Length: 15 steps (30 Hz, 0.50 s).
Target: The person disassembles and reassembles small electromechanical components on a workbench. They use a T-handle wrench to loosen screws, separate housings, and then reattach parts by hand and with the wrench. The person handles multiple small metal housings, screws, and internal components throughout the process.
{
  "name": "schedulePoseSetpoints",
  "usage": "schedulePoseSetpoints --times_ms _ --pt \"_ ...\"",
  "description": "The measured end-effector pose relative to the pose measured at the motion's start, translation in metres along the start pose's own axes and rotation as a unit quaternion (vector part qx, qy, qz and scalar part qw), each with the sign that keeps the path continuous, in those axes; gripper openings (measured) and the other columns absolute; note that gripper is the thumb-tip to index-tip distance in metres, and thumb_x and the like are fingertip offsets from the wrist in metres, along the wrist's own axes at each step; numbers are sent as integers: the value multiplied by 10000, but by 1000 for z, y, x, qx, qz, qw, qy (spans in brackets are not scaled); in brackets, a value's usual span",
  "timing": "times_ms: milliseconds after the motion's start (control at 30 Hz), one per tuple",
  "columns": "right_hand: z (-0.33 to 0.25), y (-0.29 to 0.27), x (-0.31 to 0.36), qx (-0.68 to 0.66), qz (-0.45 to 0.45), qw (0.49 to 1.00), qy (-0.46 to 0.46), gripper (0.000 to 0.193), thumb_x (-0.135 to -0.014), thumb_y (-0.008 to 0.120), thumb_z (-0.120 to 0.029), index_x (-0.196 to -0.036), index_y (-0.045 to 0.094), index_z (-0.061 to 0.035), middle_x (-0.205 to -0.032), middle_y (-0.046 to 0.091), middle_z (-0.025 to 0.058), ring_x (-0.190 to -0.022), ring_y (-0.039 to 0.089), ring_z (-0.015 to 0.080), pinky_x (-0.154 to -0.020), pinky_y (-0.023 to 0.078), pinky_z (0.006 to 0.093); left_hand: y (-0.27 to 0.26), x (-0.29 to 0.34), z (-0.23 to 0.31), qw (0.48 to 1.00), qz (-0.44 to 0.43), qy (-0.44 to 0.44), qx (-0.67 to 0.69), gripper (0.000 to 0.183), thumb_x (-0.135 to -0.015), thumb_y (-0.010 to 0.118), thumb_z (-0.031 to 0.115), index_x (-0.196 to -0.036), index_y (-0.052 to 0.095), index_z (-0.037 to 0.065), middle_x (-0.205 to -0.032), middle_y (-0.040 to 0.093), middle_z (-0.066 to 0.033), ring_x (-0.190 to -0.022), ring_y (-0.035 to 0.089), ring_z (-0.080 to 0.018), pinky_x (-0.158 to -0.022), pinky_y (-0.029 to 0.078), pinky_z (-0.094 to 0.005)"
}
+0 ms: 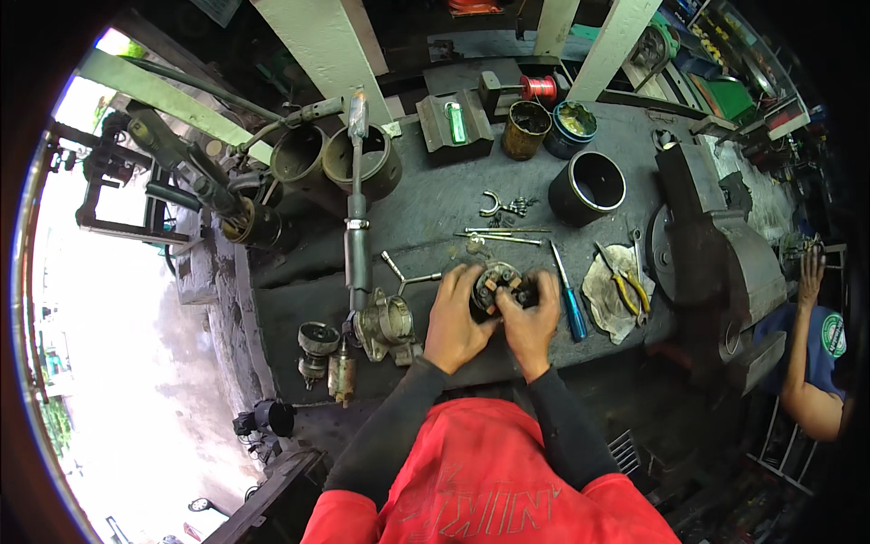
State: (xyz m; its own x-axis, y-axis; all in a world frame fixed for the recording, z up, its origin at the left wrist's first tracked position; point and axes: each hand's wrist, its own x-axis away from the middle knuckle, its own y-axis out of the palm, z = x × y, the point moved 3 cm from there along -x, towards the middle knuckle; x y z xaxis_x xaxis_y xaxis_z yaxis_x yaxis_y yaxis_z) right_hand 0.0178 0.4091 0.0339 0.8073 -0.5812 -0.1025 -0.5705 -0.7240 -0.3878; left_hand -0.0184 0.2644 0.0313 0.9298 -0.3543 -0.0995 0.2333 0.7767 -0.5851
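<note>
Grip half-closed: our left hand (459, 322) curls round dark part (492, 274), likely steadying it; right hand (530, 325) clasps opposite side, thumb on top. Screwdriver (573, 306), three o'clock, seemingly for reach.

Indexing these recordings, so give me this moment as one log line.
left hand: holding round dark part | right hand: holding same part | to its right: blue-handled screwdriver, pliers on rag

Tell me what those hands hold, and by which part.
A round, dark metal piece, held by its sides: left hand at left, right hand at right.
</note>
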Motion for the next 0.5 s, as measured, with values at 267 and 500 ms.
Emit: schedulePoseSetpoints --times_ms 267,500 --pt "0 -7 5 -1 -10 1000 -30 319 -767 822 -6 -1002 606 5 -1069 616 149 -998 615 301 -889 516 394 8 15 0 999 35 -28 23 799 -711 927 121 -1409 557 -3 -1413 548 -268 -1349 549 -471 -1133 490 -501" --pt "2 -2 0 -15 -20 999 -23 314 -765 825 8 -997 613 11 -1166 643 159 -1059 633 285 -928 525 386 8 12 -8 998 48 -27 30 820 -692 946 125 -1408 562 16 -1415 544 -270 -1332 560 -473 -1108 506 -506"
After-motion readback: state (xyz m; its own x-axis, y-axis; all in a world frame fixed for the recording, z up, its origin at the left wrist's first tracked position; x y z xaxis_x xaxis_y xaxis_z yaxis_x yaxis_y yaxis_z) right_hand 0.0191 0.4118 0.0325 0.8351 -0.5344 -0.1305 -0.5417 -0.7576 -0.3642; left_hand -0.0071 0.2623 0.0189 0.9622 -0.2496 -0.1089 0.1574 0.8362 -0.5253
